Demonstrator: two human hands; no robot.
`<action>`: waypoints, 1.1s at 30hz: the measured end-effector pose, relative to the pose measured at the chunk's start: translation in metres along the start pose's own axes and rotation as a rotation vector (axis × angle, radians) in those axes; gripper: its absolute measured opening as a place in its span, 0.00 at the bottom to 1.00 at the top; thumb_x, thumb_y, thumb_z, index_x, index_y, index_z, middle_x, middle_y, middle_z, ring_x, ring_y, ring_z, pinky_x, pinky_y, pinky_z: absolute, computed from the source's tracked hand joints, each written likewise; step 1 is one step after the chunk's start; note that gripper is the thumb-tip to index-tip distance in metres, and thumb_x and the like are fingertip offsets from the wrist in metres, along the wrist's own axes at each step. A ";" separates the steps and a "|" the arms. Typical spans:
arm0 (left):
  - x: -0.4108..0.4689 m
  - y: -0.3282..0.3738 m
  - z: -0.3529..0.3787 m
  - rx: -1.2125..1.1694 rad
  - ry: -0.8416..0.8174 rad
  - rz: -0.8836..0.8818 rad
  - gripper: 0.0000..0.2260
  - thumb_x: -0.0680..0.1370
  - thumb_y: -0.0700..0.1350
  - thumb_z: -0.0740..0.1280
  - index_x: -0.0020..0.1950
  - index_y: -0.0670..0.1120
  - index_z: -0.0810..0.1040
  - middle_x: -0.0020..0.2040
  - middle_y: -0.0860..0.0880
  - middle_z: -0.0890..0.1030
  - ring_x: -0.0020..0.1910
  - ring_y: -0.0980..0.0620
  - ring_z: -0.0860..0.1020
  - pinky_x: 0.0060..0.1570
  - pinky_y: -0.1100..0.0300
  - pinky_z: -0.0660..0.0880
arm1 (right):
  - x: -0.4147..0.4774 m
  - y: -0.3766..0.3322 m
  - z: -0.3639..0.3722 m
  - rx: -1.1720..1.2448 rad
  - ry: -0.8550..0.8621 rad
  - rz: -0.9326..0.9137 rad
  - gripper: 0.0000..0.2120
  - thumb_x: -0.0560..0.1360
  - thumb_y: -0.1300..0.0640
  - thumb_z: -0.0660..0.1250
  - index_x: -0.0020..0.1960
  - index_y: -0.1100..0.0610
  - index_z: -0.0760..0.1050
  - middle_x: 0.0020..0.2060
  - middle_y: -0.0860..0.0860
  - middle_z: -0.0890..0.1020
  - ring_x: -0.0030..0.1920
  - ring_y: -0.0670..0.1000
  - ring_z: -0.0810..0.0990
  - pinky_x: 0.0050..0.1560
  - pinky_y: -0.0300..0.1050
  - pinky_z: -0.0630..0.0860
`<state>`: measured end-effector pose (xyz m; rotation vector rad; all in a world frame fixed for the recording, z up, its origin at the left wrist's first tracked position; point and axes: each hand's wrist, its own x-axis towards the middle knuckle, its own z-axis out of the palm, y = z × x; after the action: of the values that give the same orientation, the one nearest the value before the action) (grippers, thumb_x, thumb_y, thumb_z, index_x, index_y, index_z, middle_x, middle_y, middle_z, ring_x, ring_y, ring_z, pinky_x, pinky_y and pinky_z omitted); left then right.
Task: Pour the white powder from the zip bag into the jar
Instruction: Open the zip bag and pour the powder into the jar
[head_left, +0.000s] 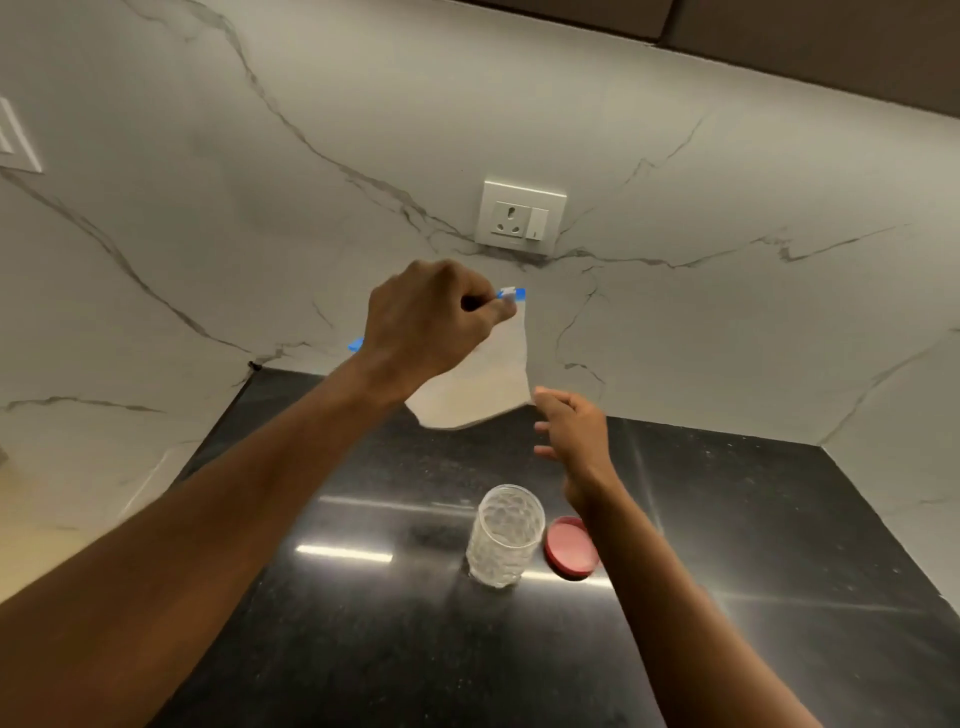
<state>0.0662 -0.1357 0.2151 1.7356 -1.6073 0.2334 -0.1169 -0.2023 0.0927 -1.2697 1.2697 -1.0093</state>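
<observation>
Fingers of the left hand (428, 325) pinch one zip bag (485, 387). The right hand (571, 436) is open. One jar (506, 535), one lid (569, 548) sit on the desk (363, 623).

- The left hand (426, 322), at 12 o'clock of centre, covers the upper left of the clear plastic zip bag (483, 389) it pinches; only the two ends of the blue zip strip (356, 343) show.
- The fingertips of the right hand (571, 431), at 3 o'clock of the bag, are blurred.
- The right forearm (654, 582) hides the 3 o'clock edge of the round pink lid (566, 545).
- It and the left forearm (208, 519) run off the bottom edge.
- A white wall plate (15, 140) at 9 o'clock and a dark cabinet (831, 41) at 1 o'clock are cut off.
</observation>
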 end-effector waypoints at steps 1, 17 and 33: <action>0.007 0.007 0.001 -0.037 0.010 0.019 0.18 0.80 0.61 0.69 0.42 0.48 0.87 0.35 0.51 0.85 0.32 0.50 0.81 0.31 0.64 0.66 | 0.006 0.000 -0.009 0.021 0.032 0.038 0.07 0.83 0.48 0.67 0.49 0.50 0.80 0.51 0.50 0.84 0.50 0.51 0.82 0.51 0.54 0.83; 0.002 0.084 0.062 -0.599 -0.116 0.112 0.13 0.81 0.52 0.73 0.48 0.44 0.90 0.36 0.47 0.87 0.27 0.54 0.77 0.30 0.53 0.76 | -0.046 0.032 -0.134 0.289 0.155 0.328 0.23 0.74 0.41 0.77 0.61 0.56 0.83 0.50 0.55 0.89 0.57 0.57 0.85 0.49 0.53 0.82; -0.013 0.104 0.079 -0.736 -0.302 0.045 0.12 0.80 0.53 0.73 0.47 0.45 0.89 0.38 0.48 0.88 0.31 0.49 0.81 0.33 0.52 0.80 | -0.093 0.045 -0.154 0.578 0.250 0.361 0.19 0.73 0.53 0.76 0.62 0.56 0.81 0.58 0.57 0.84 0.55 0.53 0.80 0.52 0.50 0.76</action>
<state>-0.0592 -0.1674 0.1921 1.1897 -1.6512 -0.5641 -0.2832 -0.1214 0.0757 -0.4645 1.2122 -1.1767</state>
